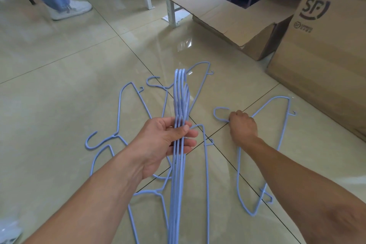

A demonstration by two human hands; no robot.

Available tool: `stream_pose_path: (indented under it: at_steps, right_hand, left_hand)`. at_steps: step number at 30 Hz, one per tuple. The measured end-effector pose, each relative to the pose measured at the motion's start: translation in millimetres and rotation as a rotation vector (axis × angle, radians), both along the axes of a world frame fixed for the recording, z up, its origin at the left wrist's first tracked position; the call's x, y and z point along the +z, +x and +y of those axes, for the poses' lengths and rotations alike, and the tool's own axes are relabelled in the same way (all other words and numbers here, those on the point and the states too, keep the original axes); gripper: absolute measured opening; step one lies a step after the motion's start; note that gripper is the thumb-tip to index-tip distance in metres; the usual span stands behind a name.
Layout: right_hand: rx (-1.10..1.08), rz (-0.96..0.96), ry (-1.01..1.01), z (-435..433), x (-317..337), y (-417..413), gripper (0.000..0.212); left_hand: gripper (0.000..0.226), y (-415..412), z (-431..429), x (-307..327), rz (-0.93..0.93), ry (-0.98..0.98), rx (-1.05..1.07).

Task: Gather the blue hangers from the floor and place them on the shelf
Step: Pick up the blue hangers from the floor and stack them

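Observation:
My left hand (168, 142) is shut on a bundle of several blue wire hangers (179, 93), held edge-on above the floor and pointing away from me. My right hand (242, 125) reaches down to the tiles and is closed on the neck of another blue hanger (277, 103) that lies flat to the right, its hook (218, 114) sticking out left of my fist. Several more blue hangers lie loose on the floor: one at the left (126, 93), one near my left forearm (95, 142), one behind the bundle (200, 85).
An open cardboard box (233, 19) lies on its side at the back right, and a tall box with a logo (320, 49) stands to its right. White metal shelf legs (170, 5) rise behind. Another person's legs and white shoes (69, 5) are at the back left.

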State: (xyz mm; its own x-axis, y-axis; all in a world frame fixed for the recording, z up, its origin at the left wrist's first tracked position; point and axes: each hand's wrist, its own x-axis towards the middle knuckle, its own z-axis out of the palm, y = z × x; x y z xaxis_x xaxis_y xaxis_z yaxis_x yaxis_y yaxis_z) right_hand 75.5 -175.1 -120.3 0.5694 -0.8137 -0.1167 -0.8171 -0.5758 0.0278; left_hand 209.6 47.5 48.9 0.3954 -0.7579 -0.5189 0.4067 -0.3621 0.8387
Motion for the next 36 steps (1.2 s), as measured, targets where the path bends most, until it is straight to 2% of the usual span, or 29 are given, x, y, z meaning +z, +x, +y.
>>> stream_pose_path:
  at_steps: [2, 4, 10, 13, 15, 18, 22, 26, 31, 34, 36]
  right_hand:
    - [0.007, -0.084, 0.05, 5, 13, -3, 0.026]
    - [0.015, -0.265, 0.098, 12, 34, -8, 0.016]
    - [-0.006, -1.065, 0.438, 75, 132, -22, 0.006]
    - [-0.011, -1.281, 0.616, 114, 162, -18, 0.012]
    - [-0.055, -1.363, 0.655, 132, 172, -17, 0.015]
    - [-0.091, -1.426, 0.691, 148, 176, -19, 0.015]
    - [-0.033, -1.422, 0.727, 158, 180, -20, 0.016]
    - [0.064, -1.294, 0.746, 166, 187, -19, 0.022]
    - [0.183, -1.283, 0.841, 172, 201, -2, 0.012]
    - [0.248, -1.277, 0.883, 186, 208, 14, 0.017]
    - [0.31, -1.249, 0.909, 192, 210, 24, 0.018]
  left_hand:
    - [0.014, 0, -1, 0, -0.009, 0.0, 0.011]
    - [0.015, -1, -2, 0, -0.012, 0.001, 0.026]
    - [0.017, -17, -6, 6, 0.031, 0.011, 0.038]
    - [0.018, -28, -6, 15, 0.04, -0.002, 0.017]
    - [0.019, -35, -4, 22, 0.019, -0.019, -0.008]
    - [0.018, -43, -1, 30, -0.062, -0.029, -0.043]
    - [0.015, -50, 8, 33, -0.139, -0.023, 0.012]
    - [0.016, -54, 24, 38, -0.189, -0.028, 0.034]
    - [0.015, -38, 47, 51, -0.113, -0.035, 0.031]
    - [0.012, -22, 67, 59, -0.083, -0.03, -0.016]
    - [0.012, -13, 82, 62, -0.107, -0.024, 0.025]
